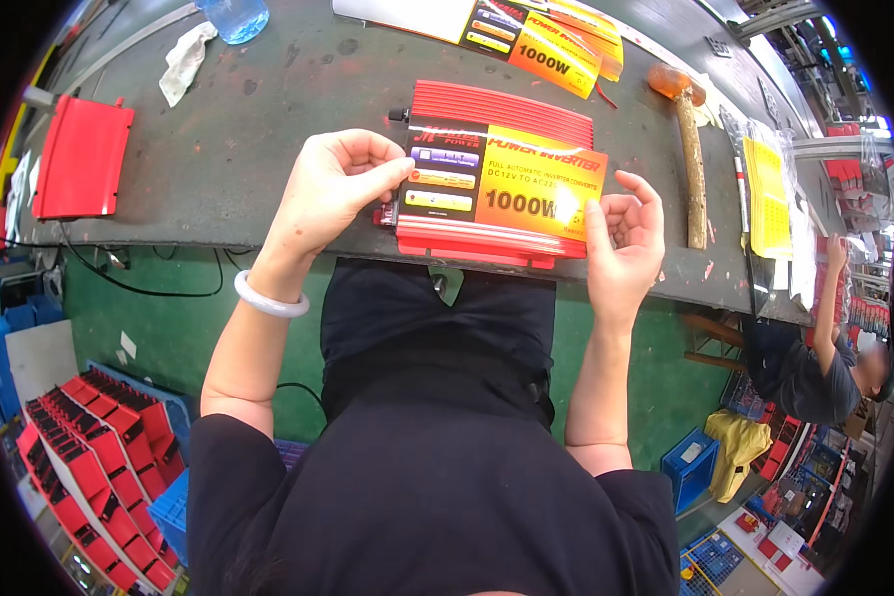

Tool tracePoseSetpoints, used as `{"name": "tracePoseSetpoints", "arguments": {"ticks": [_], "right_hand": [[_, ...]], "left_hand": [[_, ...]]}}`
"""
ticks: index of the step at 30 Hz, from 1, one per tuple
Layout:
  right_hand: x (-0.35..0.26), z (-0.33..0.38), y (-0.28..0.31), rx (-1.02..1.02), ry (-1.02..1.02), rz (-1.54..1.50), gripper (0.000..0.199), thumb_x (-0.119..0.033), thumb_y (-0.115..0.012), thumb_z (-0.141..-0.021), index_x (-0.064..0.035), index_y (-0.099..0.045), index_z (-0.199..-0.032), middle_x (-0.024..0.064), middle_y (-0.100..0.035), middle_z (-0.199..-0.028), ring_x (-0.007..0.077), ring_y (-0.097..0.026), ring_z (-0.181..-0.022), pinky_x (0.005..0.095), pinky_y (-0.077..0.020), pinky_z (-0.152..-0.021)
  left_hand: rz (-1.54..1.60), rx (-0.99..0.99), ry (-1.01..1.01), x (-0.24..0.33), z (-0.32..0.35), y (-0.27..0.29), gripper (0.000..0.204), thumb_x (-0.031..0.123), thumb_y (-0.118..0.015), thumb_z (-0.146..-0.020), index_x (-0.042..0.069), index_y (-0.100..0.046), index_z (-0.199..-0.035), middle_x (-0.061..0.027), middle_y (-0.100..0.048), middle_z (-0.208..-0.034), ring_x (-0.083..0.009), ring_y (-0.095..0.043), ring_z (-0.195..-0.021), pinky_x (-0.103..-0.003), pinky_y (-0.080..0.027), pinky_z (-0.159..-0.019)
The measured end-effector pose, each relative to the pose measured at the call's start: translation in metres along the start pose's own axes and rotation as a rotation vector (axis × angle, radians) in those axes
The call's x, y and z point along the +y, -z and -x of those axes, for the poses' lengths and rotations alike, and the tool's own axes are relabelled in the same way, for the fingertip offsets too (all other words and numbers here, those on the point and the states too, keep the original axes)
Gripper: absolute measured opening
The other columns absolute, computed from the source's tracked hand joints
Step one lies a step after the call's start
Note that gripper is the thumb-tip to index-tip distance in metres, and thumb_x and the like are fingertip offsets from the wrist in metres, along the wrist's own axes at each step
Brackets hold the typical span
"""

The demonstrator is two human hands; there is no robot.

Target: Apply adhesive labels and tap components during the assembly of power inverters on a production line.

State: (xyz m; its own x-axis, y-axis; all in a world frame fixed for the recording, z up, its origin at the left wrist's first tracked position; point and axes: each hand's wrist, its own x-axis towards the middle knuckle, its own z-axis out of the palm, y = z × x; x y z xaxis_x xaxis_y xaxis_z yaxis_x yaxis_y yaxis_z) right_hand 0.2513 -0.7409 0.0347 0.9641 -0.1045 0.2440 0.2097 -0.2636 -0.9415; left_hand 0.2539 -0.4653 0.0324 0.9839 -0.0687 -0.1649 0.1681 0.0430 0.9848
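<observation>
A red, ribbed metal power inverter (507, 105) lies in front of me near the table's front edge. Over its top face is a black, yellow and orange label (502, 184); I cannot tell whether it is stuck down or held just above. My left hand (326, 189) pinches the label's left edge between thumb and fingers. At the opposite edge, my right hand (626, 248) has its thumb against the label, with the other fingers curled. A small black knob or terminal (397, 115) juts from the inverter's upper left side.
Spare labels (541, 45) lie at the back. A mallet (693, 164) with an amber head and wooden handle rests to the right, beside yellow sheets (767, 194). Another red casing (84, 159) stands at left. A person (815, 377) works at far right.
</observation>
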Motion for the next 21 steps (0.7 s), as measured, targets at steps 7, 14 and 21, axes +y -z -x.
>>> {"name": "tracePoseSetpoints", "arguments": {"ticks": [7, 14, 21], "right_hand": [[0.0011, 0.0005, 0.0004, 0.012, 0.013, -0.006, 0.036, 0.004, -0.063, -0.083, -0.0002, -0.052, -0.117, -0.0011, -0.056, -0.077, 0.0033, -0.05, -0.068, 0.0176, -0.0404, -0.063], [0.001, 0.0012, 0.0003, 0.016, 0.043, 0.032, 0.036, 0.003, -0.064, -0.082, 0.0002, -0.053, -0.116, -0.001, -0.057, -0.076, 0.0038, -0.05, -0.068, 0.0184, -0.0409, -0.064], [0.0018, 0.0015, -0.0017, 0.047, 0.107, 0.117, 0.036, 0.003, -0.066, -0.08, 0.0002, -0.054, -0.114, 0.0004, -0.057, -0.074, 0.0054, -0.052, -0.066, 0.02, -0.0437, -0.064]], "left_hand": [[-0.017, 0.0, 0.0, 0.0001, -0.0002, -0.0008, 0.01, 0.009, -0.067, -0.085, -0.001, -0.065, -0.086, -0.0031, -0.066, -0.08, -0.0058, -0.057, -0.069, -0.02, -0.045, -0.062], [0.003, -0.014, -0.001, -0.0009, -0.0008, -0.0001, 0.016, 0.008, -0.069, -0.084, -0.005, -0.065, -0.09, -0.0054, -0.066, -0.081, -0.0059, -0.058, -0.068, -0.02, -0.048, -0.062], [-0.036, 0.01, -0.016, -0.0013, -0.0002, -0.001, 0.013, 0.008, -0.068, -0.084, -0.004, -0.064, -0.088, -0.0046, -0.066, -0.081, -0.0057, -0.059, -0.069, -0.019, -0.047, -0.063]]}}
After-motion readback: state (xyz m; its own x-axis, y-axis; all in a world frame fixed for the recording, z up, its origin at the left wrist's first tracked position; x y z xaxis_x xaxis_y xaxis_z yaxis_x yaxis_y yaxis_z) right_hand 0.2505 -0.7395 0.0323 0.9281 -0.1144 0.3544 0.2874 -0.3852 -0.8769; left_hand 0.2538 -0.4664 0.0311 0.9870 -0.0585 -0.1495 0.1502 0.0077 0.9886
